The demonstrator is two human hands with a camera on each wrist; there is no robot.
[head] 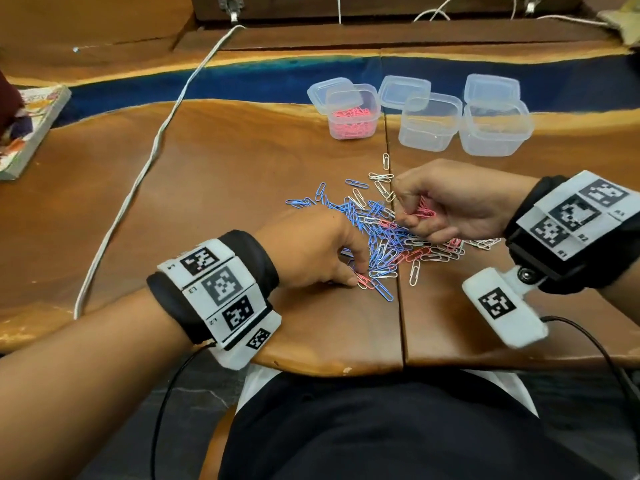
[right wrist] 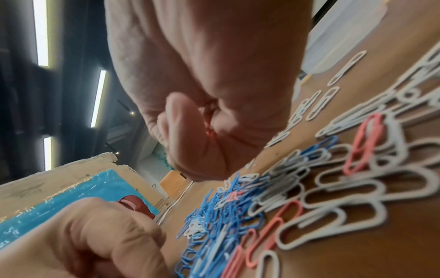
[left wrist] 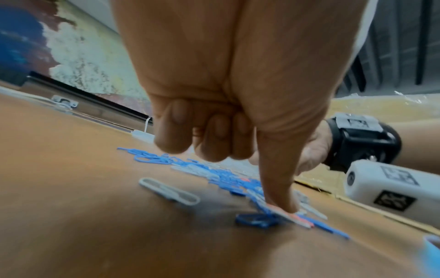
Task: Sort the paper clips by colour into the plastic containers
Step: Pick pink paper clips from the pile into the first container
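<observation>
A mixed pile of blue, white and pink paper clips (head: 381, 233) lies mid-table. My left hand (head: 353, 275) is at its near left edge. Its thumb tip (left wrist: 285, 205) presses a pink clip (left wrist: 298, 216) flat on the wood, and the other fingers (left wrist: 209, 135) are curled in. At the pile's right side, my right hand (head: 412, 216) is a fist gripping a bunch of pink clips (head: 424, 212). Pink shows inside that fist (right wrist: 209, 131). Beyond the pile stand three clear plastic containers. The left one (head: 351, 114) holds pink clips. The middle (head: 429, 123) and right (head: 495, 129) ones look empty.
Three lids (head: 403, 91) lie behind the containers. A white cable (head: 145, 168) runs across the table's left half. A book (head: 31, 126) lies at the far left. A seam (head: 398, 289) splits the wooden top. Bare wood (head: 225, 188) spreads left of the pile.
</observation>
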